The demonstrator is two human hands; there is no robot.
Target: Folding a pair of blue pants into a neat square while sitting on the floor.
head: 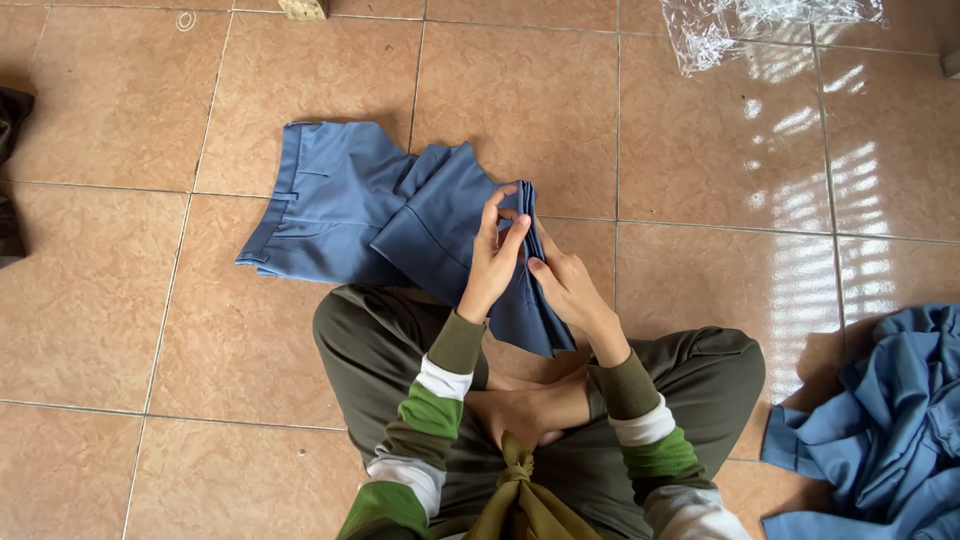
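Observation:
A pair of blue trousers [340, 205] lies on the tiled floor in front of my crossed legs, waistband to the left, legs folded over toward the right. My left hand [492, 258] pinches the folded leg edge near its top, fingers closed on the cloth. Just to its right, my right hand [568, 288] grips the same folded edge lower down. The two hands nearly touch. The folded part runs down over my knees.
A heap of blue garments [880, 430] lies at the right edge. Crumpled clear plastic [740, 25] sits at the top right. A dark object [10, 170] is at the left edge, a small block [303, 8] at the top. Shiny beige tiles [120, 330] surround me.

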